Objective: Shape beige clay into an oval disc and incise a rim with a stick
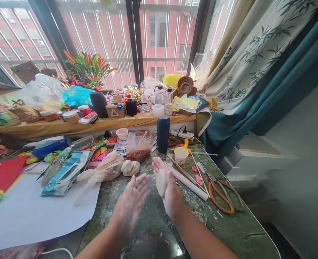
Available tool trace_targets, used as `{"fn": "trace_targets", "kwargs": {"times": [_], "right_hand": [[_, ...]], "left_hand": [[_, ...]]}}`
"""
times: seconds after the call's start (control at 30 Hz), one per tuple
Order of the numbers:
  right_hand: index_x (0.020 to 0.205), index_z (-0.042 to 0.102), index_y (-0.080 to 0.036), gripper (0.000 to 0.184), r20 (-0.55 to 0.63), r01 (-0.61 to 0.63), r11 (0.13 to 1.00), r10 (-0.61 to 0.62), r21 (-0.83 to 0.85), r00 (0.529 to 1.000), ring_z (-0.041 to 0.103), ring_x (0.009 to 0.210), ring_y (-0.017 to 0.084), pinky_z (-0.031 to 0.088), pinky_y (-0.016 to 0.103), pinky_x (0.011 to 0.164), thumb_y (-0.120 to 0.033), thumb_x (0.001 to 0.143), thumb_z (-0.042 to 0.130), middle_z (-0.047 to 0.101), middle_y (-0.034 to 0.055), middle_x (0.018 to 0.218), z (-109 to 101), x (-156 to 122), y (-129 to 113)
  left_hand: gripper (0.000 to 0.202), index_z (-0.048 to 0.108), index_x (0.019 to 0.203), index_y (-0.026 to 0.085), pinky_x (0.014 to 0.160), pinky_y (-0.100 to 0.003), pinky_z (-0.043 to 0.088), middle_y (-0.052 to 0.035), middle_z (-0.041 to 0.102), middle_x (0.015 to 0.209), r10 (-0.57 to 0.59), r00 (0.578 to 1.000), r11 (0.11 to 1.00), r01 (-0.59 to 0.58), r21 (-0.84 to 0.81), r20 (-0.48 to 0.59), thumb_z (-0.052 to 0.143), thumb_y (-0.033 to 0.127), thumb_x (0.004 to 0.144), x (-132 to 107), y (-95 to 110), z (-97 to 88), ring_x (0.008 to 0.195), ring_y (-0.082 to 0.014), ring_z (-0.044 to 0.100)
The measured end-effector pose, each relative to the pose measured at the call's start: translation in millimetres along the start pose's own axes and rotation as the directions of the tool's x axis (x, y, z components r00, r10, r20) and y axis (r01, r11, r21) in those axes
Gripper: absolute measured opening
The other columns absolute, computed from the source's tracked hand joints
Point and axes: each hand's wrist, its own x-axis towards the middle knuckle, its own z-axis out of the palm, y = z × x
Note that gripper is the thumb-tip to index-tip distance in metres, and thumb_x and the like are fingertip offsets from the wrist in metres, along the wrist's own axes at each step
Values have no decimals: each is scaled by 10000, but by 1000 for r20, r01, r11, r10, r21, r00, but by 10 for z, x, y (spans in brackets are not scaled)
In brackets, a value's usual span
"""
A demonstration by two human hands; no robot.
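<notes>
My left hand (134,196) is open over the table, fingers stretched out and palm turned inward, with nothing in it; motion blurs it slightly. Facing it, my right hand (171,192) has a flattened piece of pale dough (161,182) against its palm and fingers. White powder coats both hands. A gap separates the two palms. Beyond my left hand sits a lump of pale dough (130,168), beside a thin plastic bag (109,166). Just right of my right hand lie a white rolling rod (192,185) and thin sticks (184,171).
A dark blue cylinder (163,135), a paper cup (181,155) and a bag of brown material (139,147) stand farther back. Orange-handled scissors (221,196) lie near the right edge. White paper (62,219) and a blue packet (64,174) cover the left. Jars and bottles crowd the sill (137,120).
</notes>
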Motion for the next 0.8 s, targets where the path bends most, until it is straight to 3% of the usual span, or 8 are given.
{"fn": "trace_targets", "kwargs": {"times": [0.1,0.17,0.3,0.43,0.5,0.63,0.73,0.8], "right_hand": [[1486,530,-285,813,307,212,886,-84,-413,948,246,1546,315,-51,501,1280,-597,781,788,401,29,1621,78,-59,-70],[1500,512,-284,772,229,192,878,-98,-438,969,230,1553,297,-37,498,1283,-581,828,749,392,24,1626,93,-69,-8],[1386,613,-251,665,-178,-171,980,187,103,966,398,1483,276,262,543,1234,-717,954,419,508,85,1551,77,-24,220],[1244,694,-180,790,102,-433,787,435,440,895,553,1357,340,438,618,1089,-768,946,259,677,165,1343,89,16,293],[1227,702,-182,778,65,-384,794,403,471,913,560,1350,331,422,609,1107,-759,950,260,688,156,1328,85,25,249],[1308,665,-255,642,-163,-49,969,91,244,983,451,1446,278,253,548,1235,-724,947,417,595,85,1471,86,-5,125],[1400,612,-295,637,42,97,977,-91,-192,995,317,1520,282,44,494,1288,-627,861,686,513,36,1550,141,-75,118],[1429,590,-299,678,95,125,935,-98,-333,991,261,1543,280,-33,466,1289,-555,826,768,469,27,1583,179,-115,175]], "left_hand": [[502,704,1233,173,1152,-478,435,-127,741,1255,-153,980,978,168,-121,127,494,558,990,-9,18,62,1358,-341,563],[538,699,1238,164,1131,-477,459,-131,753,1223,-116,988,981,129,-145,98,482,586,985,-14,56,76,1338,-347,580],[542,706,1240,203,1217,-472,338,-111,682,1369,272,962,959,-269,87,-13,646,611,888,-57,84,55,1418,-345,489],[552,721,1273,283,1292,-468,25,-70,583,1497,429,859,681,-510,525,279,856,419,756,-121,40,14,1536,-348,279],[505,730,1257,272,1291,-471,19,-76,569,1509,458,851,672,-521,527,258,830,424,786,-103,36,-35,1540,-347,268],[429,730,1173,207,1258,-464,233,-111,638,1425,261,965,953,-254,168,-20,660,538,908,18,65,-134,1462,-321,432],[557,714,1169,161,1175,-518,380,-156,705,1307,-132,986,989,138,-53,98,509,634,956,57,80,-138,1365,-358,548],[600,702,1195,156,1137,-532,426,-162,718,1277,-191,972,973,206,-101,137,469,657,962,37,88,-124,1343,-372,566]]}}
